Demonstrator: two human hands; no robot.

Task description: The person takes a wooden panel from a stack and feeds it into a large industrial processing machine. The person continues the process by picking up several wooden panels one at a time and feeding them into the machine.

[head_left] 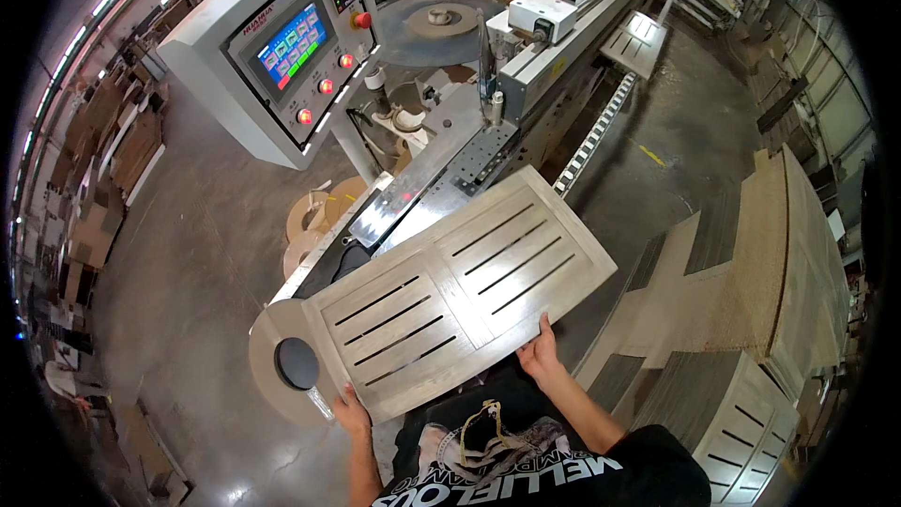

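I hold a pale, wood-grained rectangular panel (452,293) with two groups of long slots cut through it. It is tilted across my front, its far edge over the metal bed (441,183) of a long machine. My left hand (353,411) grips the near left corner, thumb on top and the other fingers hidden beneath. Along the near edge, towards the right end, my right hand (539,353) is closed on the panel, thumb over its face. A large coil of tan band (266,347) lies flat just beyond the panel's left end.
A control box (221,70) with a lit screen and red buttons stands at the left. Another slotted panel (636,45) rests farther down the machine by a roller track (601,127). Stacked boards (741,291) and a slotted panel (751,437) are at my right.
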